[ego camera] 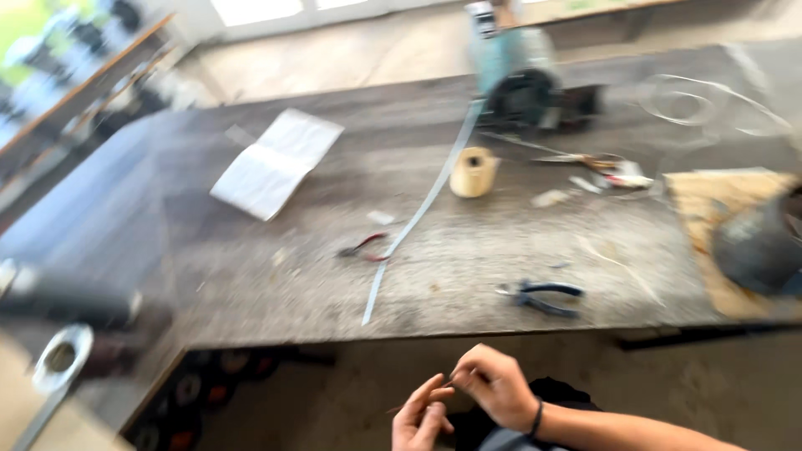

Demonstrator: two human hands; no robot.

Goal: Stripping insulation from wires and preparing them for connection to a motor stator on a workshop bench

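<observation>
From the head camera, both hands sit low in the frame, below the near edge of the workbench (251, 276). The left hand (422, 418) and right hand (494, 386) are drawn close together, fingertips meeting, and they seem to pinch something thin between them, perhaps a wire (449, 382). The blur hides what exactly it is, so I cannot tell how firm either grip is. A dark band circles the right wrist.

Up on the bench, well apart from the hands, lie blue-handled pliers (541, 296) near the front edge, smaller red-handled cutters (363, 246) further back, and a long pale strip (418, 213) running from a teal machine (514, 71) toward the edge. A cream spool (474, 171) stands beside the strip, folded paper (276, 163) lies to the left, and loose wire loops (710, 104) rest at the far right.

As I see it, the thin piece could slip from the fingertips and drop to the floor, since nothing is under it. The strip's free end reaches the bench edge and might snag a sleeve or arm.
</observation>
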